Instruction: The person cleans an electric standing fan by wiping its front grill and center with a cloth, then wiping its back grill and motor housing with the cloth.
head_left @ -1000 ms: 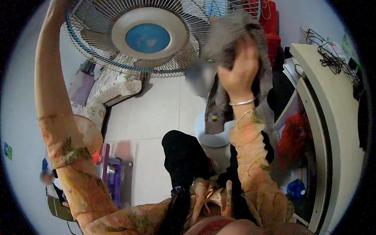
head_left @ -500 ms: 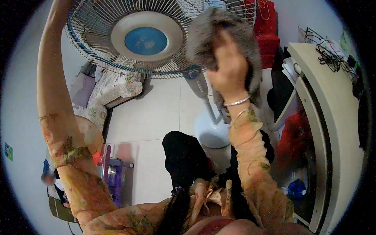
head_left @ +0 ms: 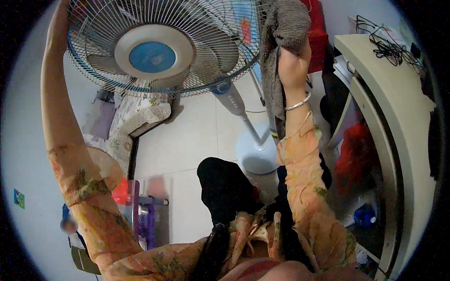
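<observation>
A standing fan (head_left: 152, 57) with a wire guard, a pale ring and a blue hub fills the upper left. Its grey neck and pole lead down to a round whitish base (head_left: 255, 154) on the floor. My right hand (head_left: 294, 68), with a silver bangle at the wrist, is closed on a grey cloth (head_left: 286, 28). The cloth lies against the right rim of the guard, and a long end hangs down beside the pole. My left arm reaches up along the guard's left side; my left hand (head_left: 60, 11) is at the top edge, its fingers hidden.
A curved pale desk (head_left: 375, 70) with tangled black cables stands on the right. Red boxes (head_left: 318, 47) are behind the cloth. A flower-patterned sofa (head_left: 136, 112) is at the left back, and a small stand with purple sides (head_left: 147, 220) is nearer. Another person (head_left: 70, 229) appears at the lower left.
My right hand has moved right and slightly down from the front of the guard to its outer rim, the cloth now bunched and hanging. The fan head appears farther left in view.
</observation>
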A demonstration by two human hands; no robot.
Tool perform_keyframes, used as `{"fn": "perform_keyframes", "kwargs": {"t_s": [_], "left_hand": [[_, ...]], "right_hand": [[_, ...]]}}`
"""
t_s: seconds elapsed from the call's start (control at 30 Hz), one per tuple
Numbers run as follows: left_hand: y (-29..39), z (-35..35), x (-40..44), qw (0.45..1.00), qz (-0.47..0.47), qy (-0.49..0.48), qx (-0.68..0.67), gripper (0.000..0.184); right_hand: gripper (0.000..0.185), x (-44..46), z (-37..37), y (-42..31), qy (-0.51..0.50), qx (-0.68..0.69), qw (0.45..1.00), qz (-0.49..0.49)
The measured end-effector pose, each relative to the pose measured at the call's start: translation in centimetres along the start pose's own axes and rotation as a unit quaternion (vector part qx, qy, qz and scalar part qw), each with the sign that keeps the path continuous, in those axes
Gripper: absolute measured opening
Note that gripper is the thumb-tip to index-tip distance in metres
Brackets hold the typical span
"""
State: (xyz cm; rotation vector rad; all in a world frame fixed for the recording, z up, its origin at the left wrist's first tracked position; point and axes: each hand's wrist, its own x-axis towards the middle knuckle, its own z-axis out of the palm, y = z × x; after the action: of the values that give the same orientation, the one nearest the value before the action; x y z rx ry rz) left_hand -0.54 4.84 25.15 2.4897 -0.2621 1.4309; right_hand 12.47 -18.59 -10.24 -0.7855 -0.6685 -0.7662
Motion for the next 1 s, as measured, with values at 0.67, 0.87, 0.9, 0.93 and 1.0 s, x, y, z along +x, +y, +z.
{"fn": "perform_keyframes", "kwargs": {"t_s": [0.67,0.87,0.9,0.93,1.0], "left_hand": [[-0.7,0.2,0.7,0.981,-0.158,0.048,-0.1,0.043],[-3.1,-1.5,1.3,0.995,-0.099,-0.029,-0.013,0.042],[-3.3,-1.6,1.5,0.994,-0.108,-0.032,-0.011,0.043],[-3.6,-1.8,1.6,0.992,-0.117,-0.036,-0.008,0.043],[-6.9,-4.1,4.3,0.982,-0.174,-0.055,-0.041,0.043]], "right_hand": [[0.05,-7.8,7.3,-0.3,-0.283,-0.239,0.914,-0.163],[0.058,-6.2,3.8,1.9,-0.162,-0.234,0.942,-0.18],[0.06,-6.2,3.5,2.9,-0.122,-0.218,0.954,-0.168],[0.061,-5.5,2.5,3.3,-0.084,-0.216,0.959,-0.164],[0.049,-4.3,2.2,3.9,0.036,-0.187,0.967,-0.169]]}}
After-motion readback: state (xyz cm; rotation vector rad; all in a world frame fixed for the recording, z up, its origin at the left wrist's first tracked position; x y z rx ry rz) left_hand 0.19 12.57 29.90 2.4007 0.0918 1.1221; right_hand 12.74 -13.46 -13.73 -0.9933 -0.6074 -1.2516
